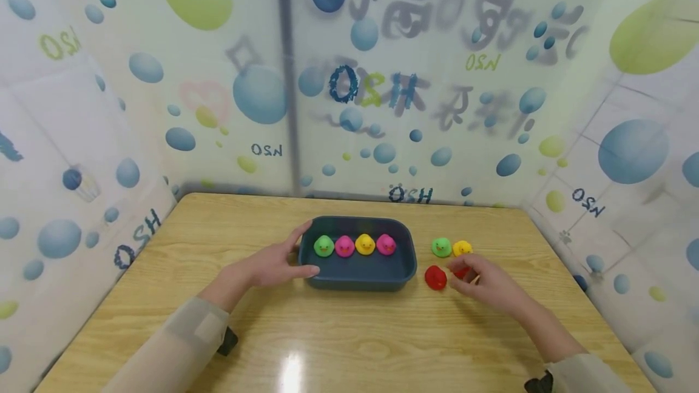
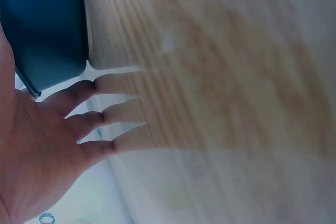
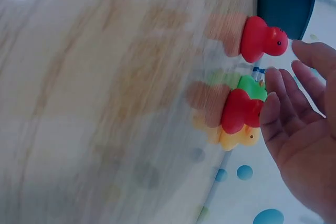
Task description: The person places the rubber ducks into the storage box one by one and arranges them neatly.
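A dark blue tray (image 1: 357,284) holds a row of small rubber ducks: a green duck (image 1: 324,246), a pink duck (image 1: 344,247), a yellow duck (image 1: 365,244) and another pink duck (image 1: 386,244). My left hand (image 1: 273,264) holds the tray's left end, thumb over the near rim and index finger at the far corner; its other fingers (image 2: 86,121) spread behind. To the tray's right, my right hand (image 1: 488,281) hovers with bent, parted fingers and nothing between them. Its thumb is near one red duck (image 3: 254,39); its fingertips are beside a second red duck (image 3: 236,111), partly hidden in the head view.
Behind the red ducks, a loose green duck (image 1: 441,247) and a yellow duck (image 1: 462,248) stand side by side on the wooden table (image 1: 338,338). A patterned curtain (image 1: 349,156) with blue and green spots hangs along the table's back and sides.
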### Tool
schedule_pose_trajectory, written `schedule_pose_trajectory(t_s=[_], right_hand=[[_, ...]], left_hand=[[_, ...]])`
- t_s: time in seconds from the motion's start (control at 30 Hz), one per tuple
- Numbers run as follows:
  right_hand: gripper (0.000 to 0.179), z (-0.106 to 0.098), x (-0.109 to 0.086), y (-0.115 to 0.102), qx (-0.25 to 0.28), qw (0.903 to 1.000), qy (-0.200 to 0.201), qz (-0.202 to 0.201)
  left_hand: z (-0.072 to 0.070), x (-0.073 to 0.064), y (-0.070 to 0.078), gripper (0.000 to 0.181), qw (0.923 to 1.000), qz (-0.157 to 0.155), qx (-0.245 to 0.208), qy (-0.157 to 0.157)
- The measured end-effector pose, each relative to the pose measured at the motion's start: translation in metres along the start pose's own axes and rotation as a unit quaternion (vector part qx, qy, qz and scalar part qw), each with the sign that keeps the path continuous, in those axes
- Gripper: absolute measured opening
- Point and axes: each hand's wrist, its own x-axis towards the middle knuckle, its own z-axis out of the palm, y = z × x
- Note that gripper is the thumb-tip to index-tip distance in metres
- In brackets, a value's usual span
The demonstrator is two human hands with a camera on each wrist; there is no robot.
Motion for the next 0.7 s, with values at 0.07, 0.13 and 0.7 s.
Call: schedule_pose_trajectory(t_s=[0.07,0.13,0.7], right_hand=[[0.039,0.002,0.002,0.0,0.002,0.9999,-0.012,-0.01],[0.041,0.004,0.005,0.0,0.003,0.9997,-0.021,-0.012],[0.031,0.015,0.015,-0.008,-0.041,0.999,-0.015,-0.006]], left_hand=[[-0.001,-0.001,0.001,0.113,1.0,-0.001,-0.001,-0.001],[-0.001,-0.001,0.001,0.113,1.0,-0.003,-0.002,-0.002],[-0.001,-0.003,0.003,0.113,1.0,-0.005,0.0,0.001]])
